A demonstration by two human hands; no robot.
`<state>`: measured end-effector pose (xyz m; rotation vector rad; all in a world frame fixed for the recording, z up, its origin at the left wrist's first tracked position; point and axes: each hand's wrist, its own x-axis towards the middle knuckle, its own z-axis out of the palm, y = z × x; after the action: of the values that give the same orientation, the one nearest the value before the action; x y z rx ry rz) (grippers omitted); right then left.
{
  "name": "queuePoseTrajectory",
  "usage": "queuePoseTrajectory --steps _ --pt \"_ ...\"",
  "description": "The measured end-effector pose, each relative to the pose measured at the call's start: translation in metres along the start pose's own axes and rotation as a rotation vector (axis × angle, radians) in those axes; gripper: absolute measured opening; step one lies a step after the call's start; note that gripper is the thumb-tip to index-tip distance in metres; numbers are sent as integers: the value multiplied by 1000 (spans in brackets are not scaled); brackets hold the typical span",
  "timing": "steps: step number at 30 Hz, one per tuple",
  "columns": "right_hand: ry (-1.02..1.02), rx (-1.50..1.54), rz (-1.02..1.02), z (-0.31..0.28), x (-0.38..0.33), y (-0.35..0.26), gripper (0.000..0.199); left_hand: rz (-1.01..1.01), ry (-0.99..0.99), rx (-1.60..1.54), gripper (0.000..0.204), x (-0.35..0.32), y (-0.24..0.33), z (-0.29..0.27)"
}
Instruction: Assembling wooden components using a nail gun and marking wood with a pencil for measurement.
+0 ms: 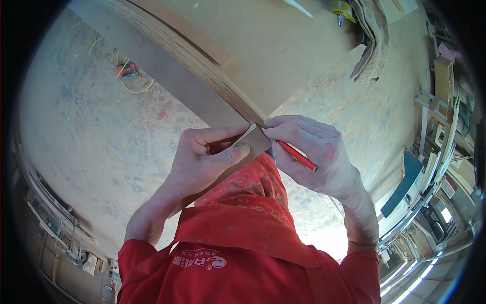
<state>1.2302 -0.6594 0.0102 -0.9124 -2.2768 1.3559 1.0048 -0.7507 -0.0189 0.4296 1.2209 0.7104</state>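
Note:
My left hand [200, 159] grips a thin brown board [260, 142], its thumb on the near face and its fingers behind. The board slants from below my left wrist up to its narrow end between my hands. My right hand [314, 147] is closed around a slim red pencil [298, 156], whose back end sticks out toward my wrist. Its fingertips meet the board's upper end and hide the pencil's tip. Just beyond both hands is the near end of a long layered wood strip [223, 88], which runs away to the far left.
The strip lies along a tan panel [283, 66] in front of me. A curved brown piece [202, 40], a yellow tool with a metal tip [341, 12] and a crumpled grey-brown cloth [374, 45] rest there. A red tool [126, 68] with yellow cord lies on the stained floor [96, 137].

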Motion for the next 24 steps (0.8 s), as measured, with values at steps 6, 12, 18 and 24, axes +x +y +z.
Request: queuePoseTrajectory --steps 6,12,18,24 --pt "1 8 -6 -8 -54 11 29 11 -12 56 39 -9 -33 39" --pt "-2 50 27 -18 -127 22 28 34 -20 69 38 -23 -76 93" --pt "5 58 9 -22 -161 28 27 25 -6 60 39 -32 -100 123" --pt "66 110 115 -27 -145 21 21 102 89 26 40 -30 -80 100"
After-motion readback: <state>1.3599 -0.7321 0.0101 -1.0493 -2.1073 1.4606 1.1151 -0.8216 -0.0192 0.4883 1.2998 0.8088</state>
